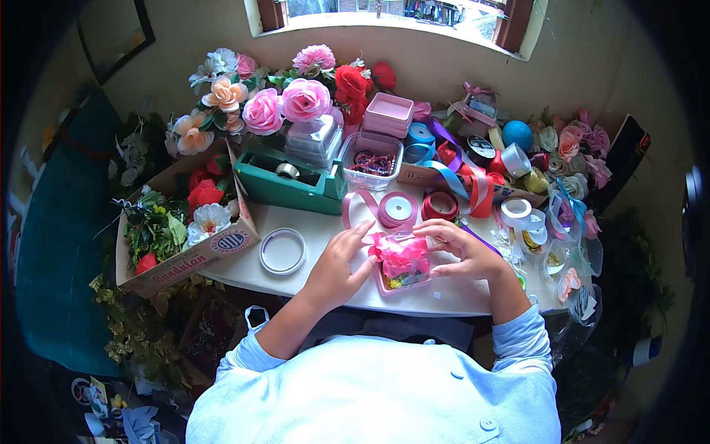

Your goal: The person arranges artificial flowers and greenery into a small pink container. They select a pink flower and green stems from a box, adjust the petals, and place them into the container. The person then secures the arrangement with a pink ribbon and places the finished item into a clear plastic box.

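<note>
On the white table before me stands a small pink plastic box (pixel 383 287), with a bright pink artificial flower (pixel 400 252) at its top and yellow and green bits near its front edge. My left hand (pixel 346 266) is at the box's left side, its thumb and fingertips at the petals. On the right side, my right hand (pixel 463 250) has its fingers spread around the flower and the box's edge. Whether either hand grips anything is unclear. Behind the box lie a spool of pink ribbon (pixel 398 209) and a dark red ribbon roll (pixel 440 205).
A green tape dispenser (pixel 288 191) and a clear tub of beads (pixel 373 161) stand behind. Left are a tape roll (pixel 283 251) and a cardboard box (pixel 188 263) of artificial flowers. Several ribbon rolls (pixel 516 208) and plastic bags (pixel 593 258) crowd the right. A small paper piece (pixel 437 295) lies near the front edge.
</note>
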A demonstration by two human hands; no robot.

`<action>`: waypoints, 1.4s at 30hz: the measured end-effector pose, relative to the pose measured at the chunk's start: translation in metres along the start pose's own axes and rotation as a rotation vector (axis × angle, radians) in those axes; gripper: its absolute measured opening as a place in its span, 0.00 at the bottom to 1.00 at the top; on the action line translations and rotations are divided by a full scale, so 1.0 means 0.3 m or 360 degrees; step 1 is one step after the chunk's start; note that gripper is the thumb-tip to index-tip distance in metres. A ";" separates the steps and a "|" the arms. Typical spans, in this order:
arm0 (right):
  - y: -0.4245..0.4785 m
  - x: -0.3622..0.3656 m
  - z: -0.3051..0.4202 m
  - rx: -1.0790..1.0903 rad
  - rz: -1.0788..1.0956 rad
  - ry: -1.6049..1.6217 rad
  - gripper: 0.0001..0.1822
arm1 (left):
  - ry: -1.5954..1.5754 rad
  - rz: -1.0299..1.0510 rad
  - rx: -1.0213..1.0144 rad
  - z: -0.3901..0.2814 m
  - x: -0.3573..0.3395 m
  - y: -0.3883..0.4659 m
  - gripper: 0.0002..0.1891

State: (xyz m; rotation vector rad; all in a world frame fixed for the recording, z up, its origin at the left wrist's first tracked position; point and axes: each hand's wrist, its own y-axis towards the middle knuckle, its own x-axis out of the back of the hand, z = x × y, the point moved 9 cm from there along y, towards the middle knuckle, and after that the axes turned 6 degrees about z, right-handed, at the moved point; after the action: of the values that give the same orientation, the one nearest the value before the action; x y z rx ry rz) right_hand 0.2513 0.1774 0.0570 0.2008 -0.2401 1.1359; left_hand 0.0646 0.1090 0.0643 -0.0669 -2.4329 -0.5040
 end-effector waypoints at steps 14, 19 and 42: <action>-0.007 -0.002 -0.009 -0.0015 0.0007 0.0041 0.41 | -0.0022 0.0248 -0.0075 0.058 0.015 0.100 0.12; -0.005 -0.002 -0.004 -0.0008 0.0012 0.0064 0.40 | 0.0807 0.0651 -0.0289 0.054 -0.006 0.182 0.13; -0.004 -0.003 0.005 -0.0038 0.0006 0.0063 0.41 | -0.0235 0.0125 0.0102 0.041 0.002 0.042 0.11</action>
State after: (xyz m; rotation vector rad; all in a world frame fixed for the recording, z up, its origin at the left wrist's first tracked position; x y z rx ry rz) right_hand 0.2519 0.1758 0.0583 0.1568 -0.2187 1.1392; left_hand 0.0590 0.1251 0.0601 -0.1771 -2.5773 -0.3979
